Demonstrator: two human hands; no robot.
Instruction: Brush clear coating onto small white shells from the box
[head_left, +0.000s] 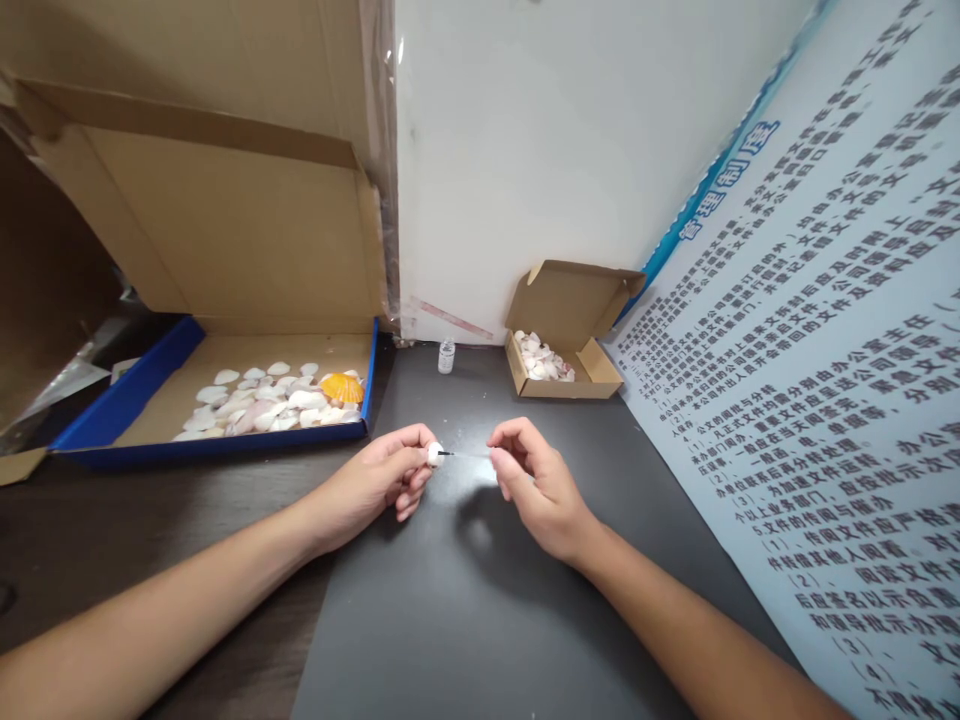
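Observation:
Over the dark mat, my left hand pinches a small white rounded piece between thumb and forefinger. A thin dark stem sticks out of it to the right. From the stem's tip a fine pale strand runs towards my right hand, whose thumb and forefinger are closed at its other end. I cannot tell exactly what the white piece is. Behind the hands stands a small clear bottle with a printed label, upright near the wall.
An open blue-edged cardboard box with many white shells and one orange shell lies at left. A smaller open cardboard box with shells stands at back right. A printed poster rises along the right side.

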